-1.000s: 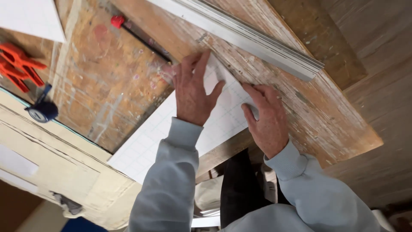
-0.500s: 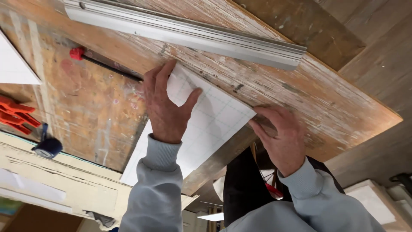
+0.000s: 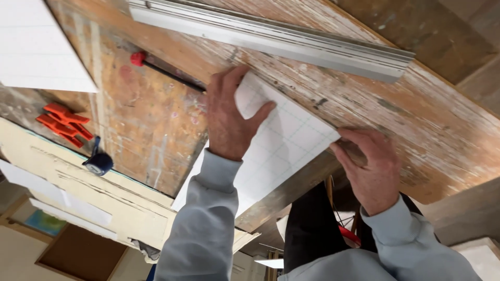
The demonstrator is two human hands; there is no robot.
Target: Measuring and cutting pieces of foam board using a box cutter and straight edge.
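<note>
Currently the white gridded sheet [image 3: 281, 151] lies flat on the worn plywood worktop [image 3: 156, 119], its near end overhanging the bench's near edge. Left hand [image 3: 229, 122] is spread open, palm down, pressing the sheet's far-left part; it grasps nothing, only pins. Right hand [image 3: 370, 166] sits at the sheet's right corner, fingers curled around that corner and the bench edge; whether it pinches the sheet itself or a small object under the fingers, I cannot tell.

Aluminium straightedge [image 3: 276, 36] lies well apart from the sheet, further back on the bench, touched by neither hand. A red-handled tool [image 3: 156, 65] lies just left of the left hand, also untouched. Orange clamps [image 3: 62, 122] and a dark tape roll [image 3: 99, 162] sit far left; a second white sheet [image 3: 41, 47] at the upper left.

Judgement: sheet is placed and being held or squared on the bench. No cut line or mark shows on it, and the straightedge is not yet laid across it, so any ruling or cutting looks undone.
</note>
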